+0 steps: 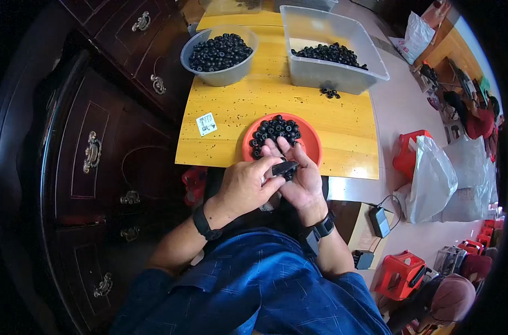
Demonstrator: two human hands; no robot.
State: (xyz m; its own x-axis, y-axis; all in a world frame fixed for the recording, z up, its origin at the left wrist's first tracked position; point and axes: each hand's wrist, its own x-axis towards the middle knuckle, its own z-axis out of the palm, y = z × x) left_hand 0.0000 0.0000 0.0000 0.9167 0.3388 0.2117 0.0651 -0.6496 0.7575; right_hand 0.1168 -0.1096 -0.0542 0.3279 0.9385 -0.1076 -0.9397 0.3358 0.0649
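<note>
My left hand [244, 185] pinches a small flat black part [284, 167] between thumb and fingers. My right hand [298, 173] lies palm up right beside it, fingers spread, with small black round pieces [288, 175] resting in the palm under the black part. Both hands hover at the near edge of a yellow wooden table [343, 120], just in front of an orange round dish [313, 143] filled with several small black ring-shaped pieces [275, 130]. Each wrist wears a black band.
A grey round bowl [220, 75] and a clear rectangular bin [343, 75], both holding black pieces, stand at the table's far side. A few loose pieces [330, 92] and a white label [206, 124] lie on the tabletop. Dark wooden cabinet [97, 151] at left; red stools [402, 273] and plastic bags [432, 178] at right.
</note>
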